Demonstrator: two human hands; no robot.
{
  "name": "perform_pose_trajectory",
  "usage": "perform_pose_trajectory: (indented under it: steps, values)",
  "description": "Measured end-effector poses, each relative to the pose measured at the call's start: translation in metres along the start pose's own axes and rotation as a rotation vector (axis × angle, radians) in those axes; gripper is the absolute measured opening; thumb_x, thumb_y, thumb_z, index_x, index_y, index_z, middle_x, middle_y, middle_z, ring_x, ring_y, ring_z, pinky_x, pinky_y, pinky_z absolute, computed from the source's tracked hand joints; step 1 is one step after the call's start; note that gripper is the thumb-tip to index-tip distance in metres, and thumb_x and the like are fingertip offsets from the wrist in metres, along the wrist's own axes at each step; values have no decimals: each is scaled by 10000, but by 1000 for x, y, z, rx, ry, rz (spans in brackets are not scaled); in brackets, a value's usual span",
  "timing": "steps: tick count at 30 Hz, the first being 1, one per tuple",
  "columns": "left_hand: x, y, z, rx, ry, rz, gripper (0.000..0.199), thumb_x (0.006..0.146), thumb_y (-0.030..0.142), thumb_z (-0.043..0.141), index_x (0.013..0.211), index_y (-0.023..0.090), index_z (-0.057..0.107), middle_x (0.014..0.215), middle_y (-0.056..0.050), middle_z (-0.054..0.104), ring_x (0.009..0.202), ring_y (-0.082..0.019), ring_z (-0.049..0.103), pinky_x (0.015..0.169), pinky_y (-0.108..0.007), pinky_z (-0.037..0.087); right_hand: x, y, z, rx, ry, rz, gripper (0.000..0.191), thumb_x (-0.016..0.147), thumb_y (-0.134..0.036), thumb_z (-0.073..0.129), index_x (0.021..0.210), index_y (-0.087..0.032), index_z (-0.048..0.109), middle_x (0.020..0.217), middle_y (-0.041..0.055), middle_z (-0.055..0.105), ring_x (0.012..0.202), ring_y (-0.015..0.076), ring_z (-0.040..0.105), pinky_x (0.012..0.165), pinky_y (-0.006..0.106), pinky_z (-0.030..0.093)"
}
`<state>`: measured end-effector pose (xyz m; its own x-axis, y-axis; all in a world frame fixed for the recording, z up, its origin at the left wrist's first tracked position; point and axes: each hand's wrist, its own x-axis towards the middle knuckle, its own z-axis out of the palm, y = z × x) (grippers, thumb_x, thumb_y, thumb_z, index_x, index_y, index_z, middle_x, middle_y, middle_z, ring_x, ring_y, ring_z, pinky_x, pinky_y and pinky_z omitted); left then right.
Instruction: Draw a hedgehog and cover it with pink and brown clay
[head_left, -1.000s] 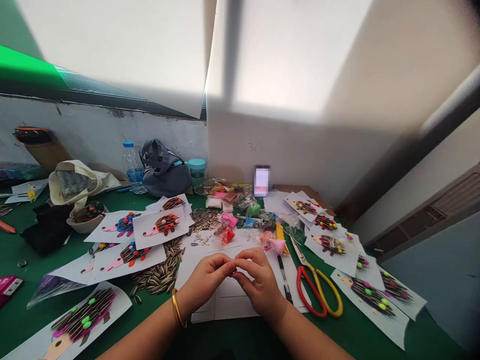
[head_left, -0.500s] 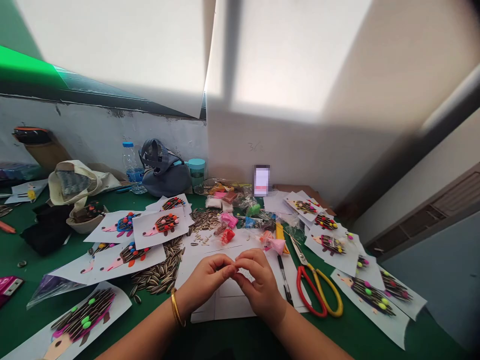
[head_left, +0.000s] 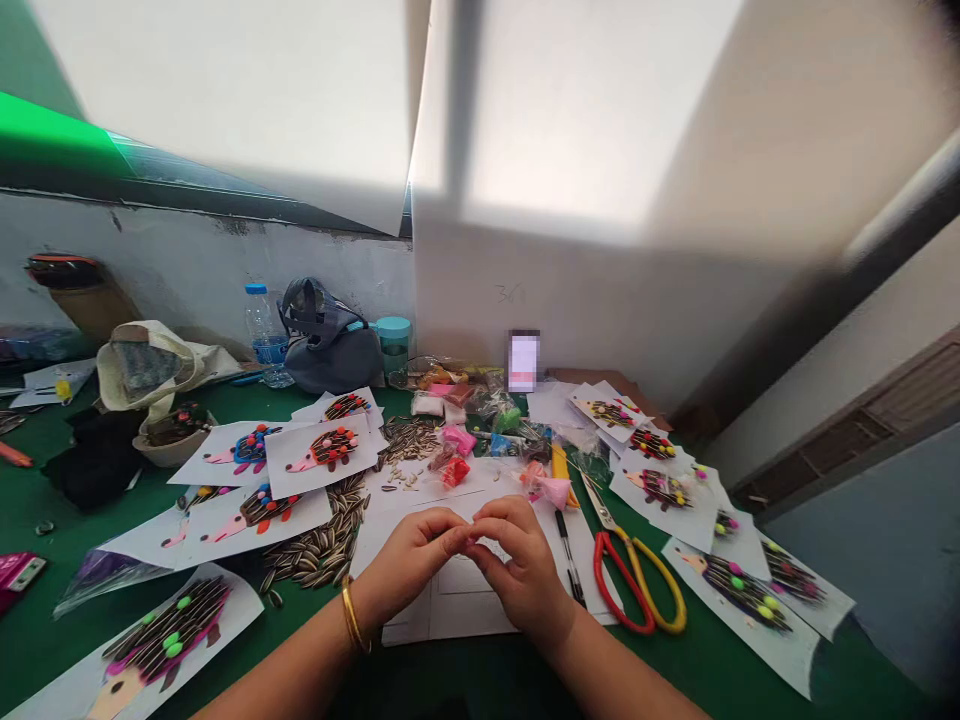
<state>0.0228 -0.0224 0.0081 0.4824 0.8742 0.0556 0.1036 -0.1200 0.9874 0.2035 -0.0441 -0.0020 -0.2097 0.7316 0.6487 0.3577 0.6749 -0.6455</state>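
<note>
Left hand (head_left: pixel 420 550) and right hand (head_left: pixel 521 565): fingers curled, thumb and forefinger of each pinched in, tips meeting. Reddish speck (head_left: pixel 471 541) between the fingertips; too small to tell if it's a held piece. Both hands above white paper (head_left: pixel 450 622) on the green surface (head_left: pixel 427 685). Gold bangle (head_left: pixel 354 615) on left wrist. Seeds (head_left: pixel 319 555) heaped left of left hand, hedgehog cards (head_left: pixel 322 450) past them. Red wrapped lump (head_left: pixel 454 472) just beyond the hands, pink wrapped lump (head_left: pixel 555 493) beyond right hand. Pen (head_left: pixel 571 560) just right of right hand, then scissors (head_left: pixel 609 522), tips pointing away, handles spread. More seed-covered cards (head_left: pixel 795 650) farther right.
</note>
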Motion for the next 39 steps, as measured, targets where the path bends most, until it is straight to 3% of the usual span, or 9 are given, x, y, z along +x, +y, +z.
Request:
perform_pose_trajectory:
  steps: [8, 15, 21, 25, 29, 34, 39]
  values:
    - [2, -4, -2, 40, 65, -23, 300, 816, 455, 673, 748, 162, 668, 736, -6, 626, 727, -157, 545, 693, -248, 439, 0, -1, 0, -15, -28, -3, 191, 890, -234, 658, 1073, -284, 680, 996, 47, 624, 955, 211, 563, 837, 384, 472]
    - [1, -5, 0, 33, -5, -27, 322, 853, 474, 627, 809, 163, 701, 792, -21, 666, 770, -166, 573, 737, -258, 455, 0, 0, 1, -6, -3, -6, 98, 886, -202, 652, 966, -257, 667, 963, 41, 626, 917, 198, 566, 806, 368, 473]
    - [1, -4, -1, 107, 32, -12, 355, 844, 502, 622, 753, 164, 677, 736, -14, 658, 723, -161, 578, 692, -251, 462, 0, 0, 1, -8, -50, -3, 94, 894, -236, 649, 986, -253, 651, 974, 40, 637, 928, 198, 567, 826, 362, 466]
    - [2, -5, -4, 253, 72, 57, 331, 909, 466, 547, 807, 186, 690, 811, -28, 696, 793, -177, 628, 769, -281, 494, 2, 8, -7, -45, -56, 24, 107, 934, -262, 572, 1017, -239, 634, 969, 50, 649, 927, 205, 581, 839, 364, 461]
    - [2, -8, -15, 543, 135, 152, 178, 874, 346, 640, 1007, 237, 684, 1017, -36, 707, 968, -206, 639, 895, -336, 488, 6, 22, -25, -134, -9, 211, 152, 964, -310, 496, 1005, -226, 615, 970, 47, 670, 930, 204, 606, 821, 332, 457]
    - [0, -11, -27, 851, -87, 270, 670, 680, 396, 841, 1284, 296, 570, 1317, -65, 609, 1226, -290, 536, 1054, -445, 386, 10, 35, -40, -340, -139, 437, 204, 960, -372, 462, 936, -229, 606, 908, 28, 699, 835, 208, 640, 674, 292, 422]
    - [1, -11, -25, 939, -224, 196, 845, 638, 474, 850, 1377, 305, 476, 1375, -70, 574, 1278, -301, 503, 1059, -449, 349, 10, 37, -39, -478, -299, 501, 178, 936, -346, 471, 924, -228, 603, 879, 24, 716, 771, 202, 650, 613, 281, 376]
